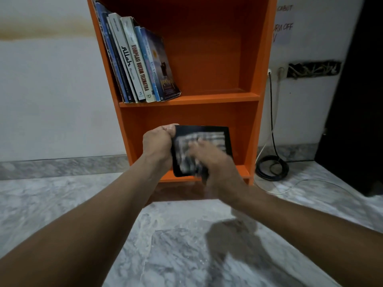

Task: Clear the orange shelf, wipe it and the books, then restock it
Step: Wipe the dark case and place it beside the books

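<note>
Orange laminate shelf (187, 100) stood behind a flat black-covered book (207, 132), its left edge clenched by the left hand (158, 142), the blurred right hand (209, 160) gripping a rag (191, 160).

A single head-worn wide-angle camera looks forward and down, close to the orange shelf (207, 98) (its top cropped), with marble floor (176, 245) below.

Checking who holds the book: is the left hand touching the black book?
Touching. The head view shows the left hand gripping the black book at its upper left corner, fingers curled over the edge.
</note>
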Motion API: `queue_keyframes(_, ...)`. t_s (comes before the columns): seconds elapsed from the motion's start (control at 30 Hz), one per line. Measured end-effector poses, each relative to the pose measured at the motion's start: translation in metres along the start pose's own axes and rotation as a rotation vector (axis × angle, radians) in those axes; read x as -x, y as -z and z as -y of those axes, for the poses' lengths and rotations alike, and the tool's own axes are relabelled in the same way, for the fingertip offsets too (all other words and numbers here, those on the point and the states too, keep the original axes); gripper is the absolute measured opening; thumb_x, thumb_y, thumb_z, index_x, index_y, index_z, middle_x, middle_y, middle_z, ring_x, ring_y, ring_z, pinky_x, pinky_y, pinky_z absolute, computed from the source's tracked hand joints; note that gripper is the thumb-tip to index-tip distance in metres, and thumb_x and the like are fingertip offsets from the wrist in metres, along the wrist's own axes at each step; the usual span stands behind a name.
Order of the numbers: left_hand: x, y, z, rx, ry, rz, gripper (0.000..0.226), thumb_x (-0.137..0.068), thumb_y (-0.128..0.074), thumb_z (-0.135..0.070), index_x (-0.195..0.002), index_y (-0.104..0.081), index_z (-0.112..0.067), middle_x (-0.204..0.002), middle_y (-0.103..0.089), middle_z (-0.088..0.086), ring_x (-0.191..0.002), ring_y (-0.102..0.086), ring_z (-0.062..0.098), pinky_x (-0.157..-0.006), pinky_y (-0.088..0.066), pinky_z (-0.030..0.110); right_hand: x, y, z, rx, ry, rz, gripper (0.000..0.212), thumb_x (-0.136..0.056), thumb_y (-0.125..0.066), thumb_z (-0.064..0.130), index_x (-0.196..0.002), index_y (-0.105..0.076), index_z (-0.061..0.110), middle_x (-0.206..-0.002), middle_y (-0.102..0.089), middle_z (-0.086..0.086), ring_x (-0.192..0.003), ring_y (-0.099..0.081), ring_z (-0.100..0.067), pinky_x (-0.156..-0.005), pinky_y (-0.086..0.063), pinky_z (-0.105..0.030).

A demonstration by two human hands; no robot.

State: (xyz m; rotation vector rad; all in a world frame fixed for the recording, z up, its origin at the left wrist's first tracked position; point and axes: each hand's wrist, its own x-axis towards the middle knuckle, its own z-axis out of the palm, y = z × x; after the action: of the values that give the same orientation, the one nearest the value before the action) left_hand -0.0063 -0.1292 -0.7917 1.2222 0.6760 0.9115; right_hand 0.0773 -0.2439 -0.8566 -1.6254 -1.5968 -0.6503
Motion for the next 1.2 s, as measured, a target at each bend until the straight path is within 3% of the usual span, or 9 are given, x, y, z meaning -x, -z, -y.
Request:
queue_keyframes(0.17,-0.017,0.027,0.008,-0.346,-0.208,-0.139,0.028,-0.103,-0.044,-0.022,-0.098,-0.071,-0.016,-0.097,-0.07,0.003,-0.095,-0.065,0.023,-0.083,-0.056,0.041,0.07,-0.015,0.014,0.023,0.158,0.887,0.03,-0.076,-0.063,0.002,-0.097,-0.061,0.023,-0.103,-0.065,0.002,-0.102,-0.058,-0.022,-0.085,-0.05,-0.045)
queue_keyframes(0.23,-0.02,0.028,0.011,-0.513,-0.281,-0.223,0.033,-0.105,-0.038,-0.027,-0.099,-0.069,-0.016,-0.093,-0.066,0.0,-0.089,-0.062,0.018,-0.083,-0.054,0.038,0.083,-0.02,0.018,0.015,0.119,1.02,0.031,-0.07,-0.058,0.001,-0.092,-0.055,0.023,-0.094,-0.061,0.0,-0.091,-0.056,-0.026,-0.076,-0.05,-0.046)
queue_keyframes(0.37,-0.024,0.029,0.024,-0.695,-0.267,-0.355,0.035,-0.107,-0.036,-0.028,-0.099,-0.064,-0.008,-0.085,-0.058,0.0,-0.074,-0.055,0.015,-0.071,-0.04,0.031,0.083,-0.03,0.016,-0.028,-0.14,1.099,0.026,-0.076,-0.06,0.008,-0.093,-0.051,0.025,-0.098,-0.048,0.0,-0.086,-0.052,-0.025,-0.073,-0.049,-0.046)
queue_keyframes(0.53,-0.038,0.037,0.047,-0.744,-0.192,-0.366,0.034,-0.106,-0.037,-0.027,-0.112,-0.063,-0.006,-0.108,-0.064,0.009,-0.09,-0.059,0.022,-0.081,-0.045,0.033,0.087,-0.062,0.007,-0.063,-0.407,1.128,0.021,-0.071,-0.062,0.026,-0.087,-0.05,0.031,-0.091,-0.06,0.001,-0.082,-0.061,-0.02,-0.07,-0.057,-0.041)
queue_keyframes(0.67,-0.046,0.044,0.077,-0.751,-0.11,-0.373,0.033,-0.106,-0.036,-0.026,-0.123,-0.056,-0.007,-0.123,-0.06,0.01,-0.103,-0.059,0.028,-0.095,-0.044,0.038,0.101,-0.089,0.004,-0.283,-0.545,1.29,0.013,-0.082,-0.057,0.006,-0.071,-0.052,0.012,-0.068,-0.051,-0.004,-0.062,-0.05,-0.018,-0.053,-0.044,-0.027)
queue_keyframes(0.8,-0.061,0.052,0.11,-0.838,-0.025,-0.396,0.036,-0.107,-0.034,-0.029,-0.117,-0.057,-0.003,-0.115,-0.061,0.014,-0.093,-0.056,0.027,-0.083,-0.042,0.037,0.122,-0.12,-0.006,-0.307,-0.652,1.402,0.014,-0.084,-0.057,0.007,-0.097,-0.054,0.005,-0.084,-0.056,-0.011,-0.068,-0.051,-0.021,-0.053,-0.039,-0.027)
queue_keyframes(1.0,-0.081,0.05,0.142,-0.92,0.028,-0.406,0.038,-0.107,-0.034,-0.028,-0.118,-0.057,0.0,-0.113,-0.06,0.016,-0.103,-0.058,0.035,-0.078,-0.038,0.036,0.156,-0.155,-0.025,-0.041,-0.381,1.41,0.02,-0.084,-0.063,0.011,-0.078,-0.043,0.01,-0.085,-0.049,-0.012,-0.077,-0.051,-0.028,-0.065,-0.046,-0.035)
queue_keyframes(1.1,-0.082,0.044,0.144,-0.96,0.029,-0.385,0.035,-0.107,-0.034,-0.027,-0.115,-0.057,-0.003,-0.106,-0.057,0.012,-0.096,-0.057,0.029,-0.077,-0.039,0.034,0.168,-0.156,-0.034,0.113,-0.139,1.229,0.041,-0.086,-0.06,0.015,-0.123,-0.045,0.006,-0.113,-0.046,-0.021,-0.097,-0.048,-0.037,-0.068,-0.039,-0.038)
queue_keyframes(1.2,-0.078,0.04,0.133,-0.977,-0.008,-0.375,0.028,-0.107,-0.034,-0.026,-0.108,-0.055,-0.008,-0.097,-0.048,0.006,-0.089,-0.051,0.025,-0.077,-0.037,0.034,0.16,-0.14,-0.031,0.11,0.062,1.034,0.038,-0.089,-0.056,0.014,-0.127,-0.054,0.007,-0.105,-0.057,-0.017,-0.085,-0.056,-0.036,-0.06,-0.042,-0.037)
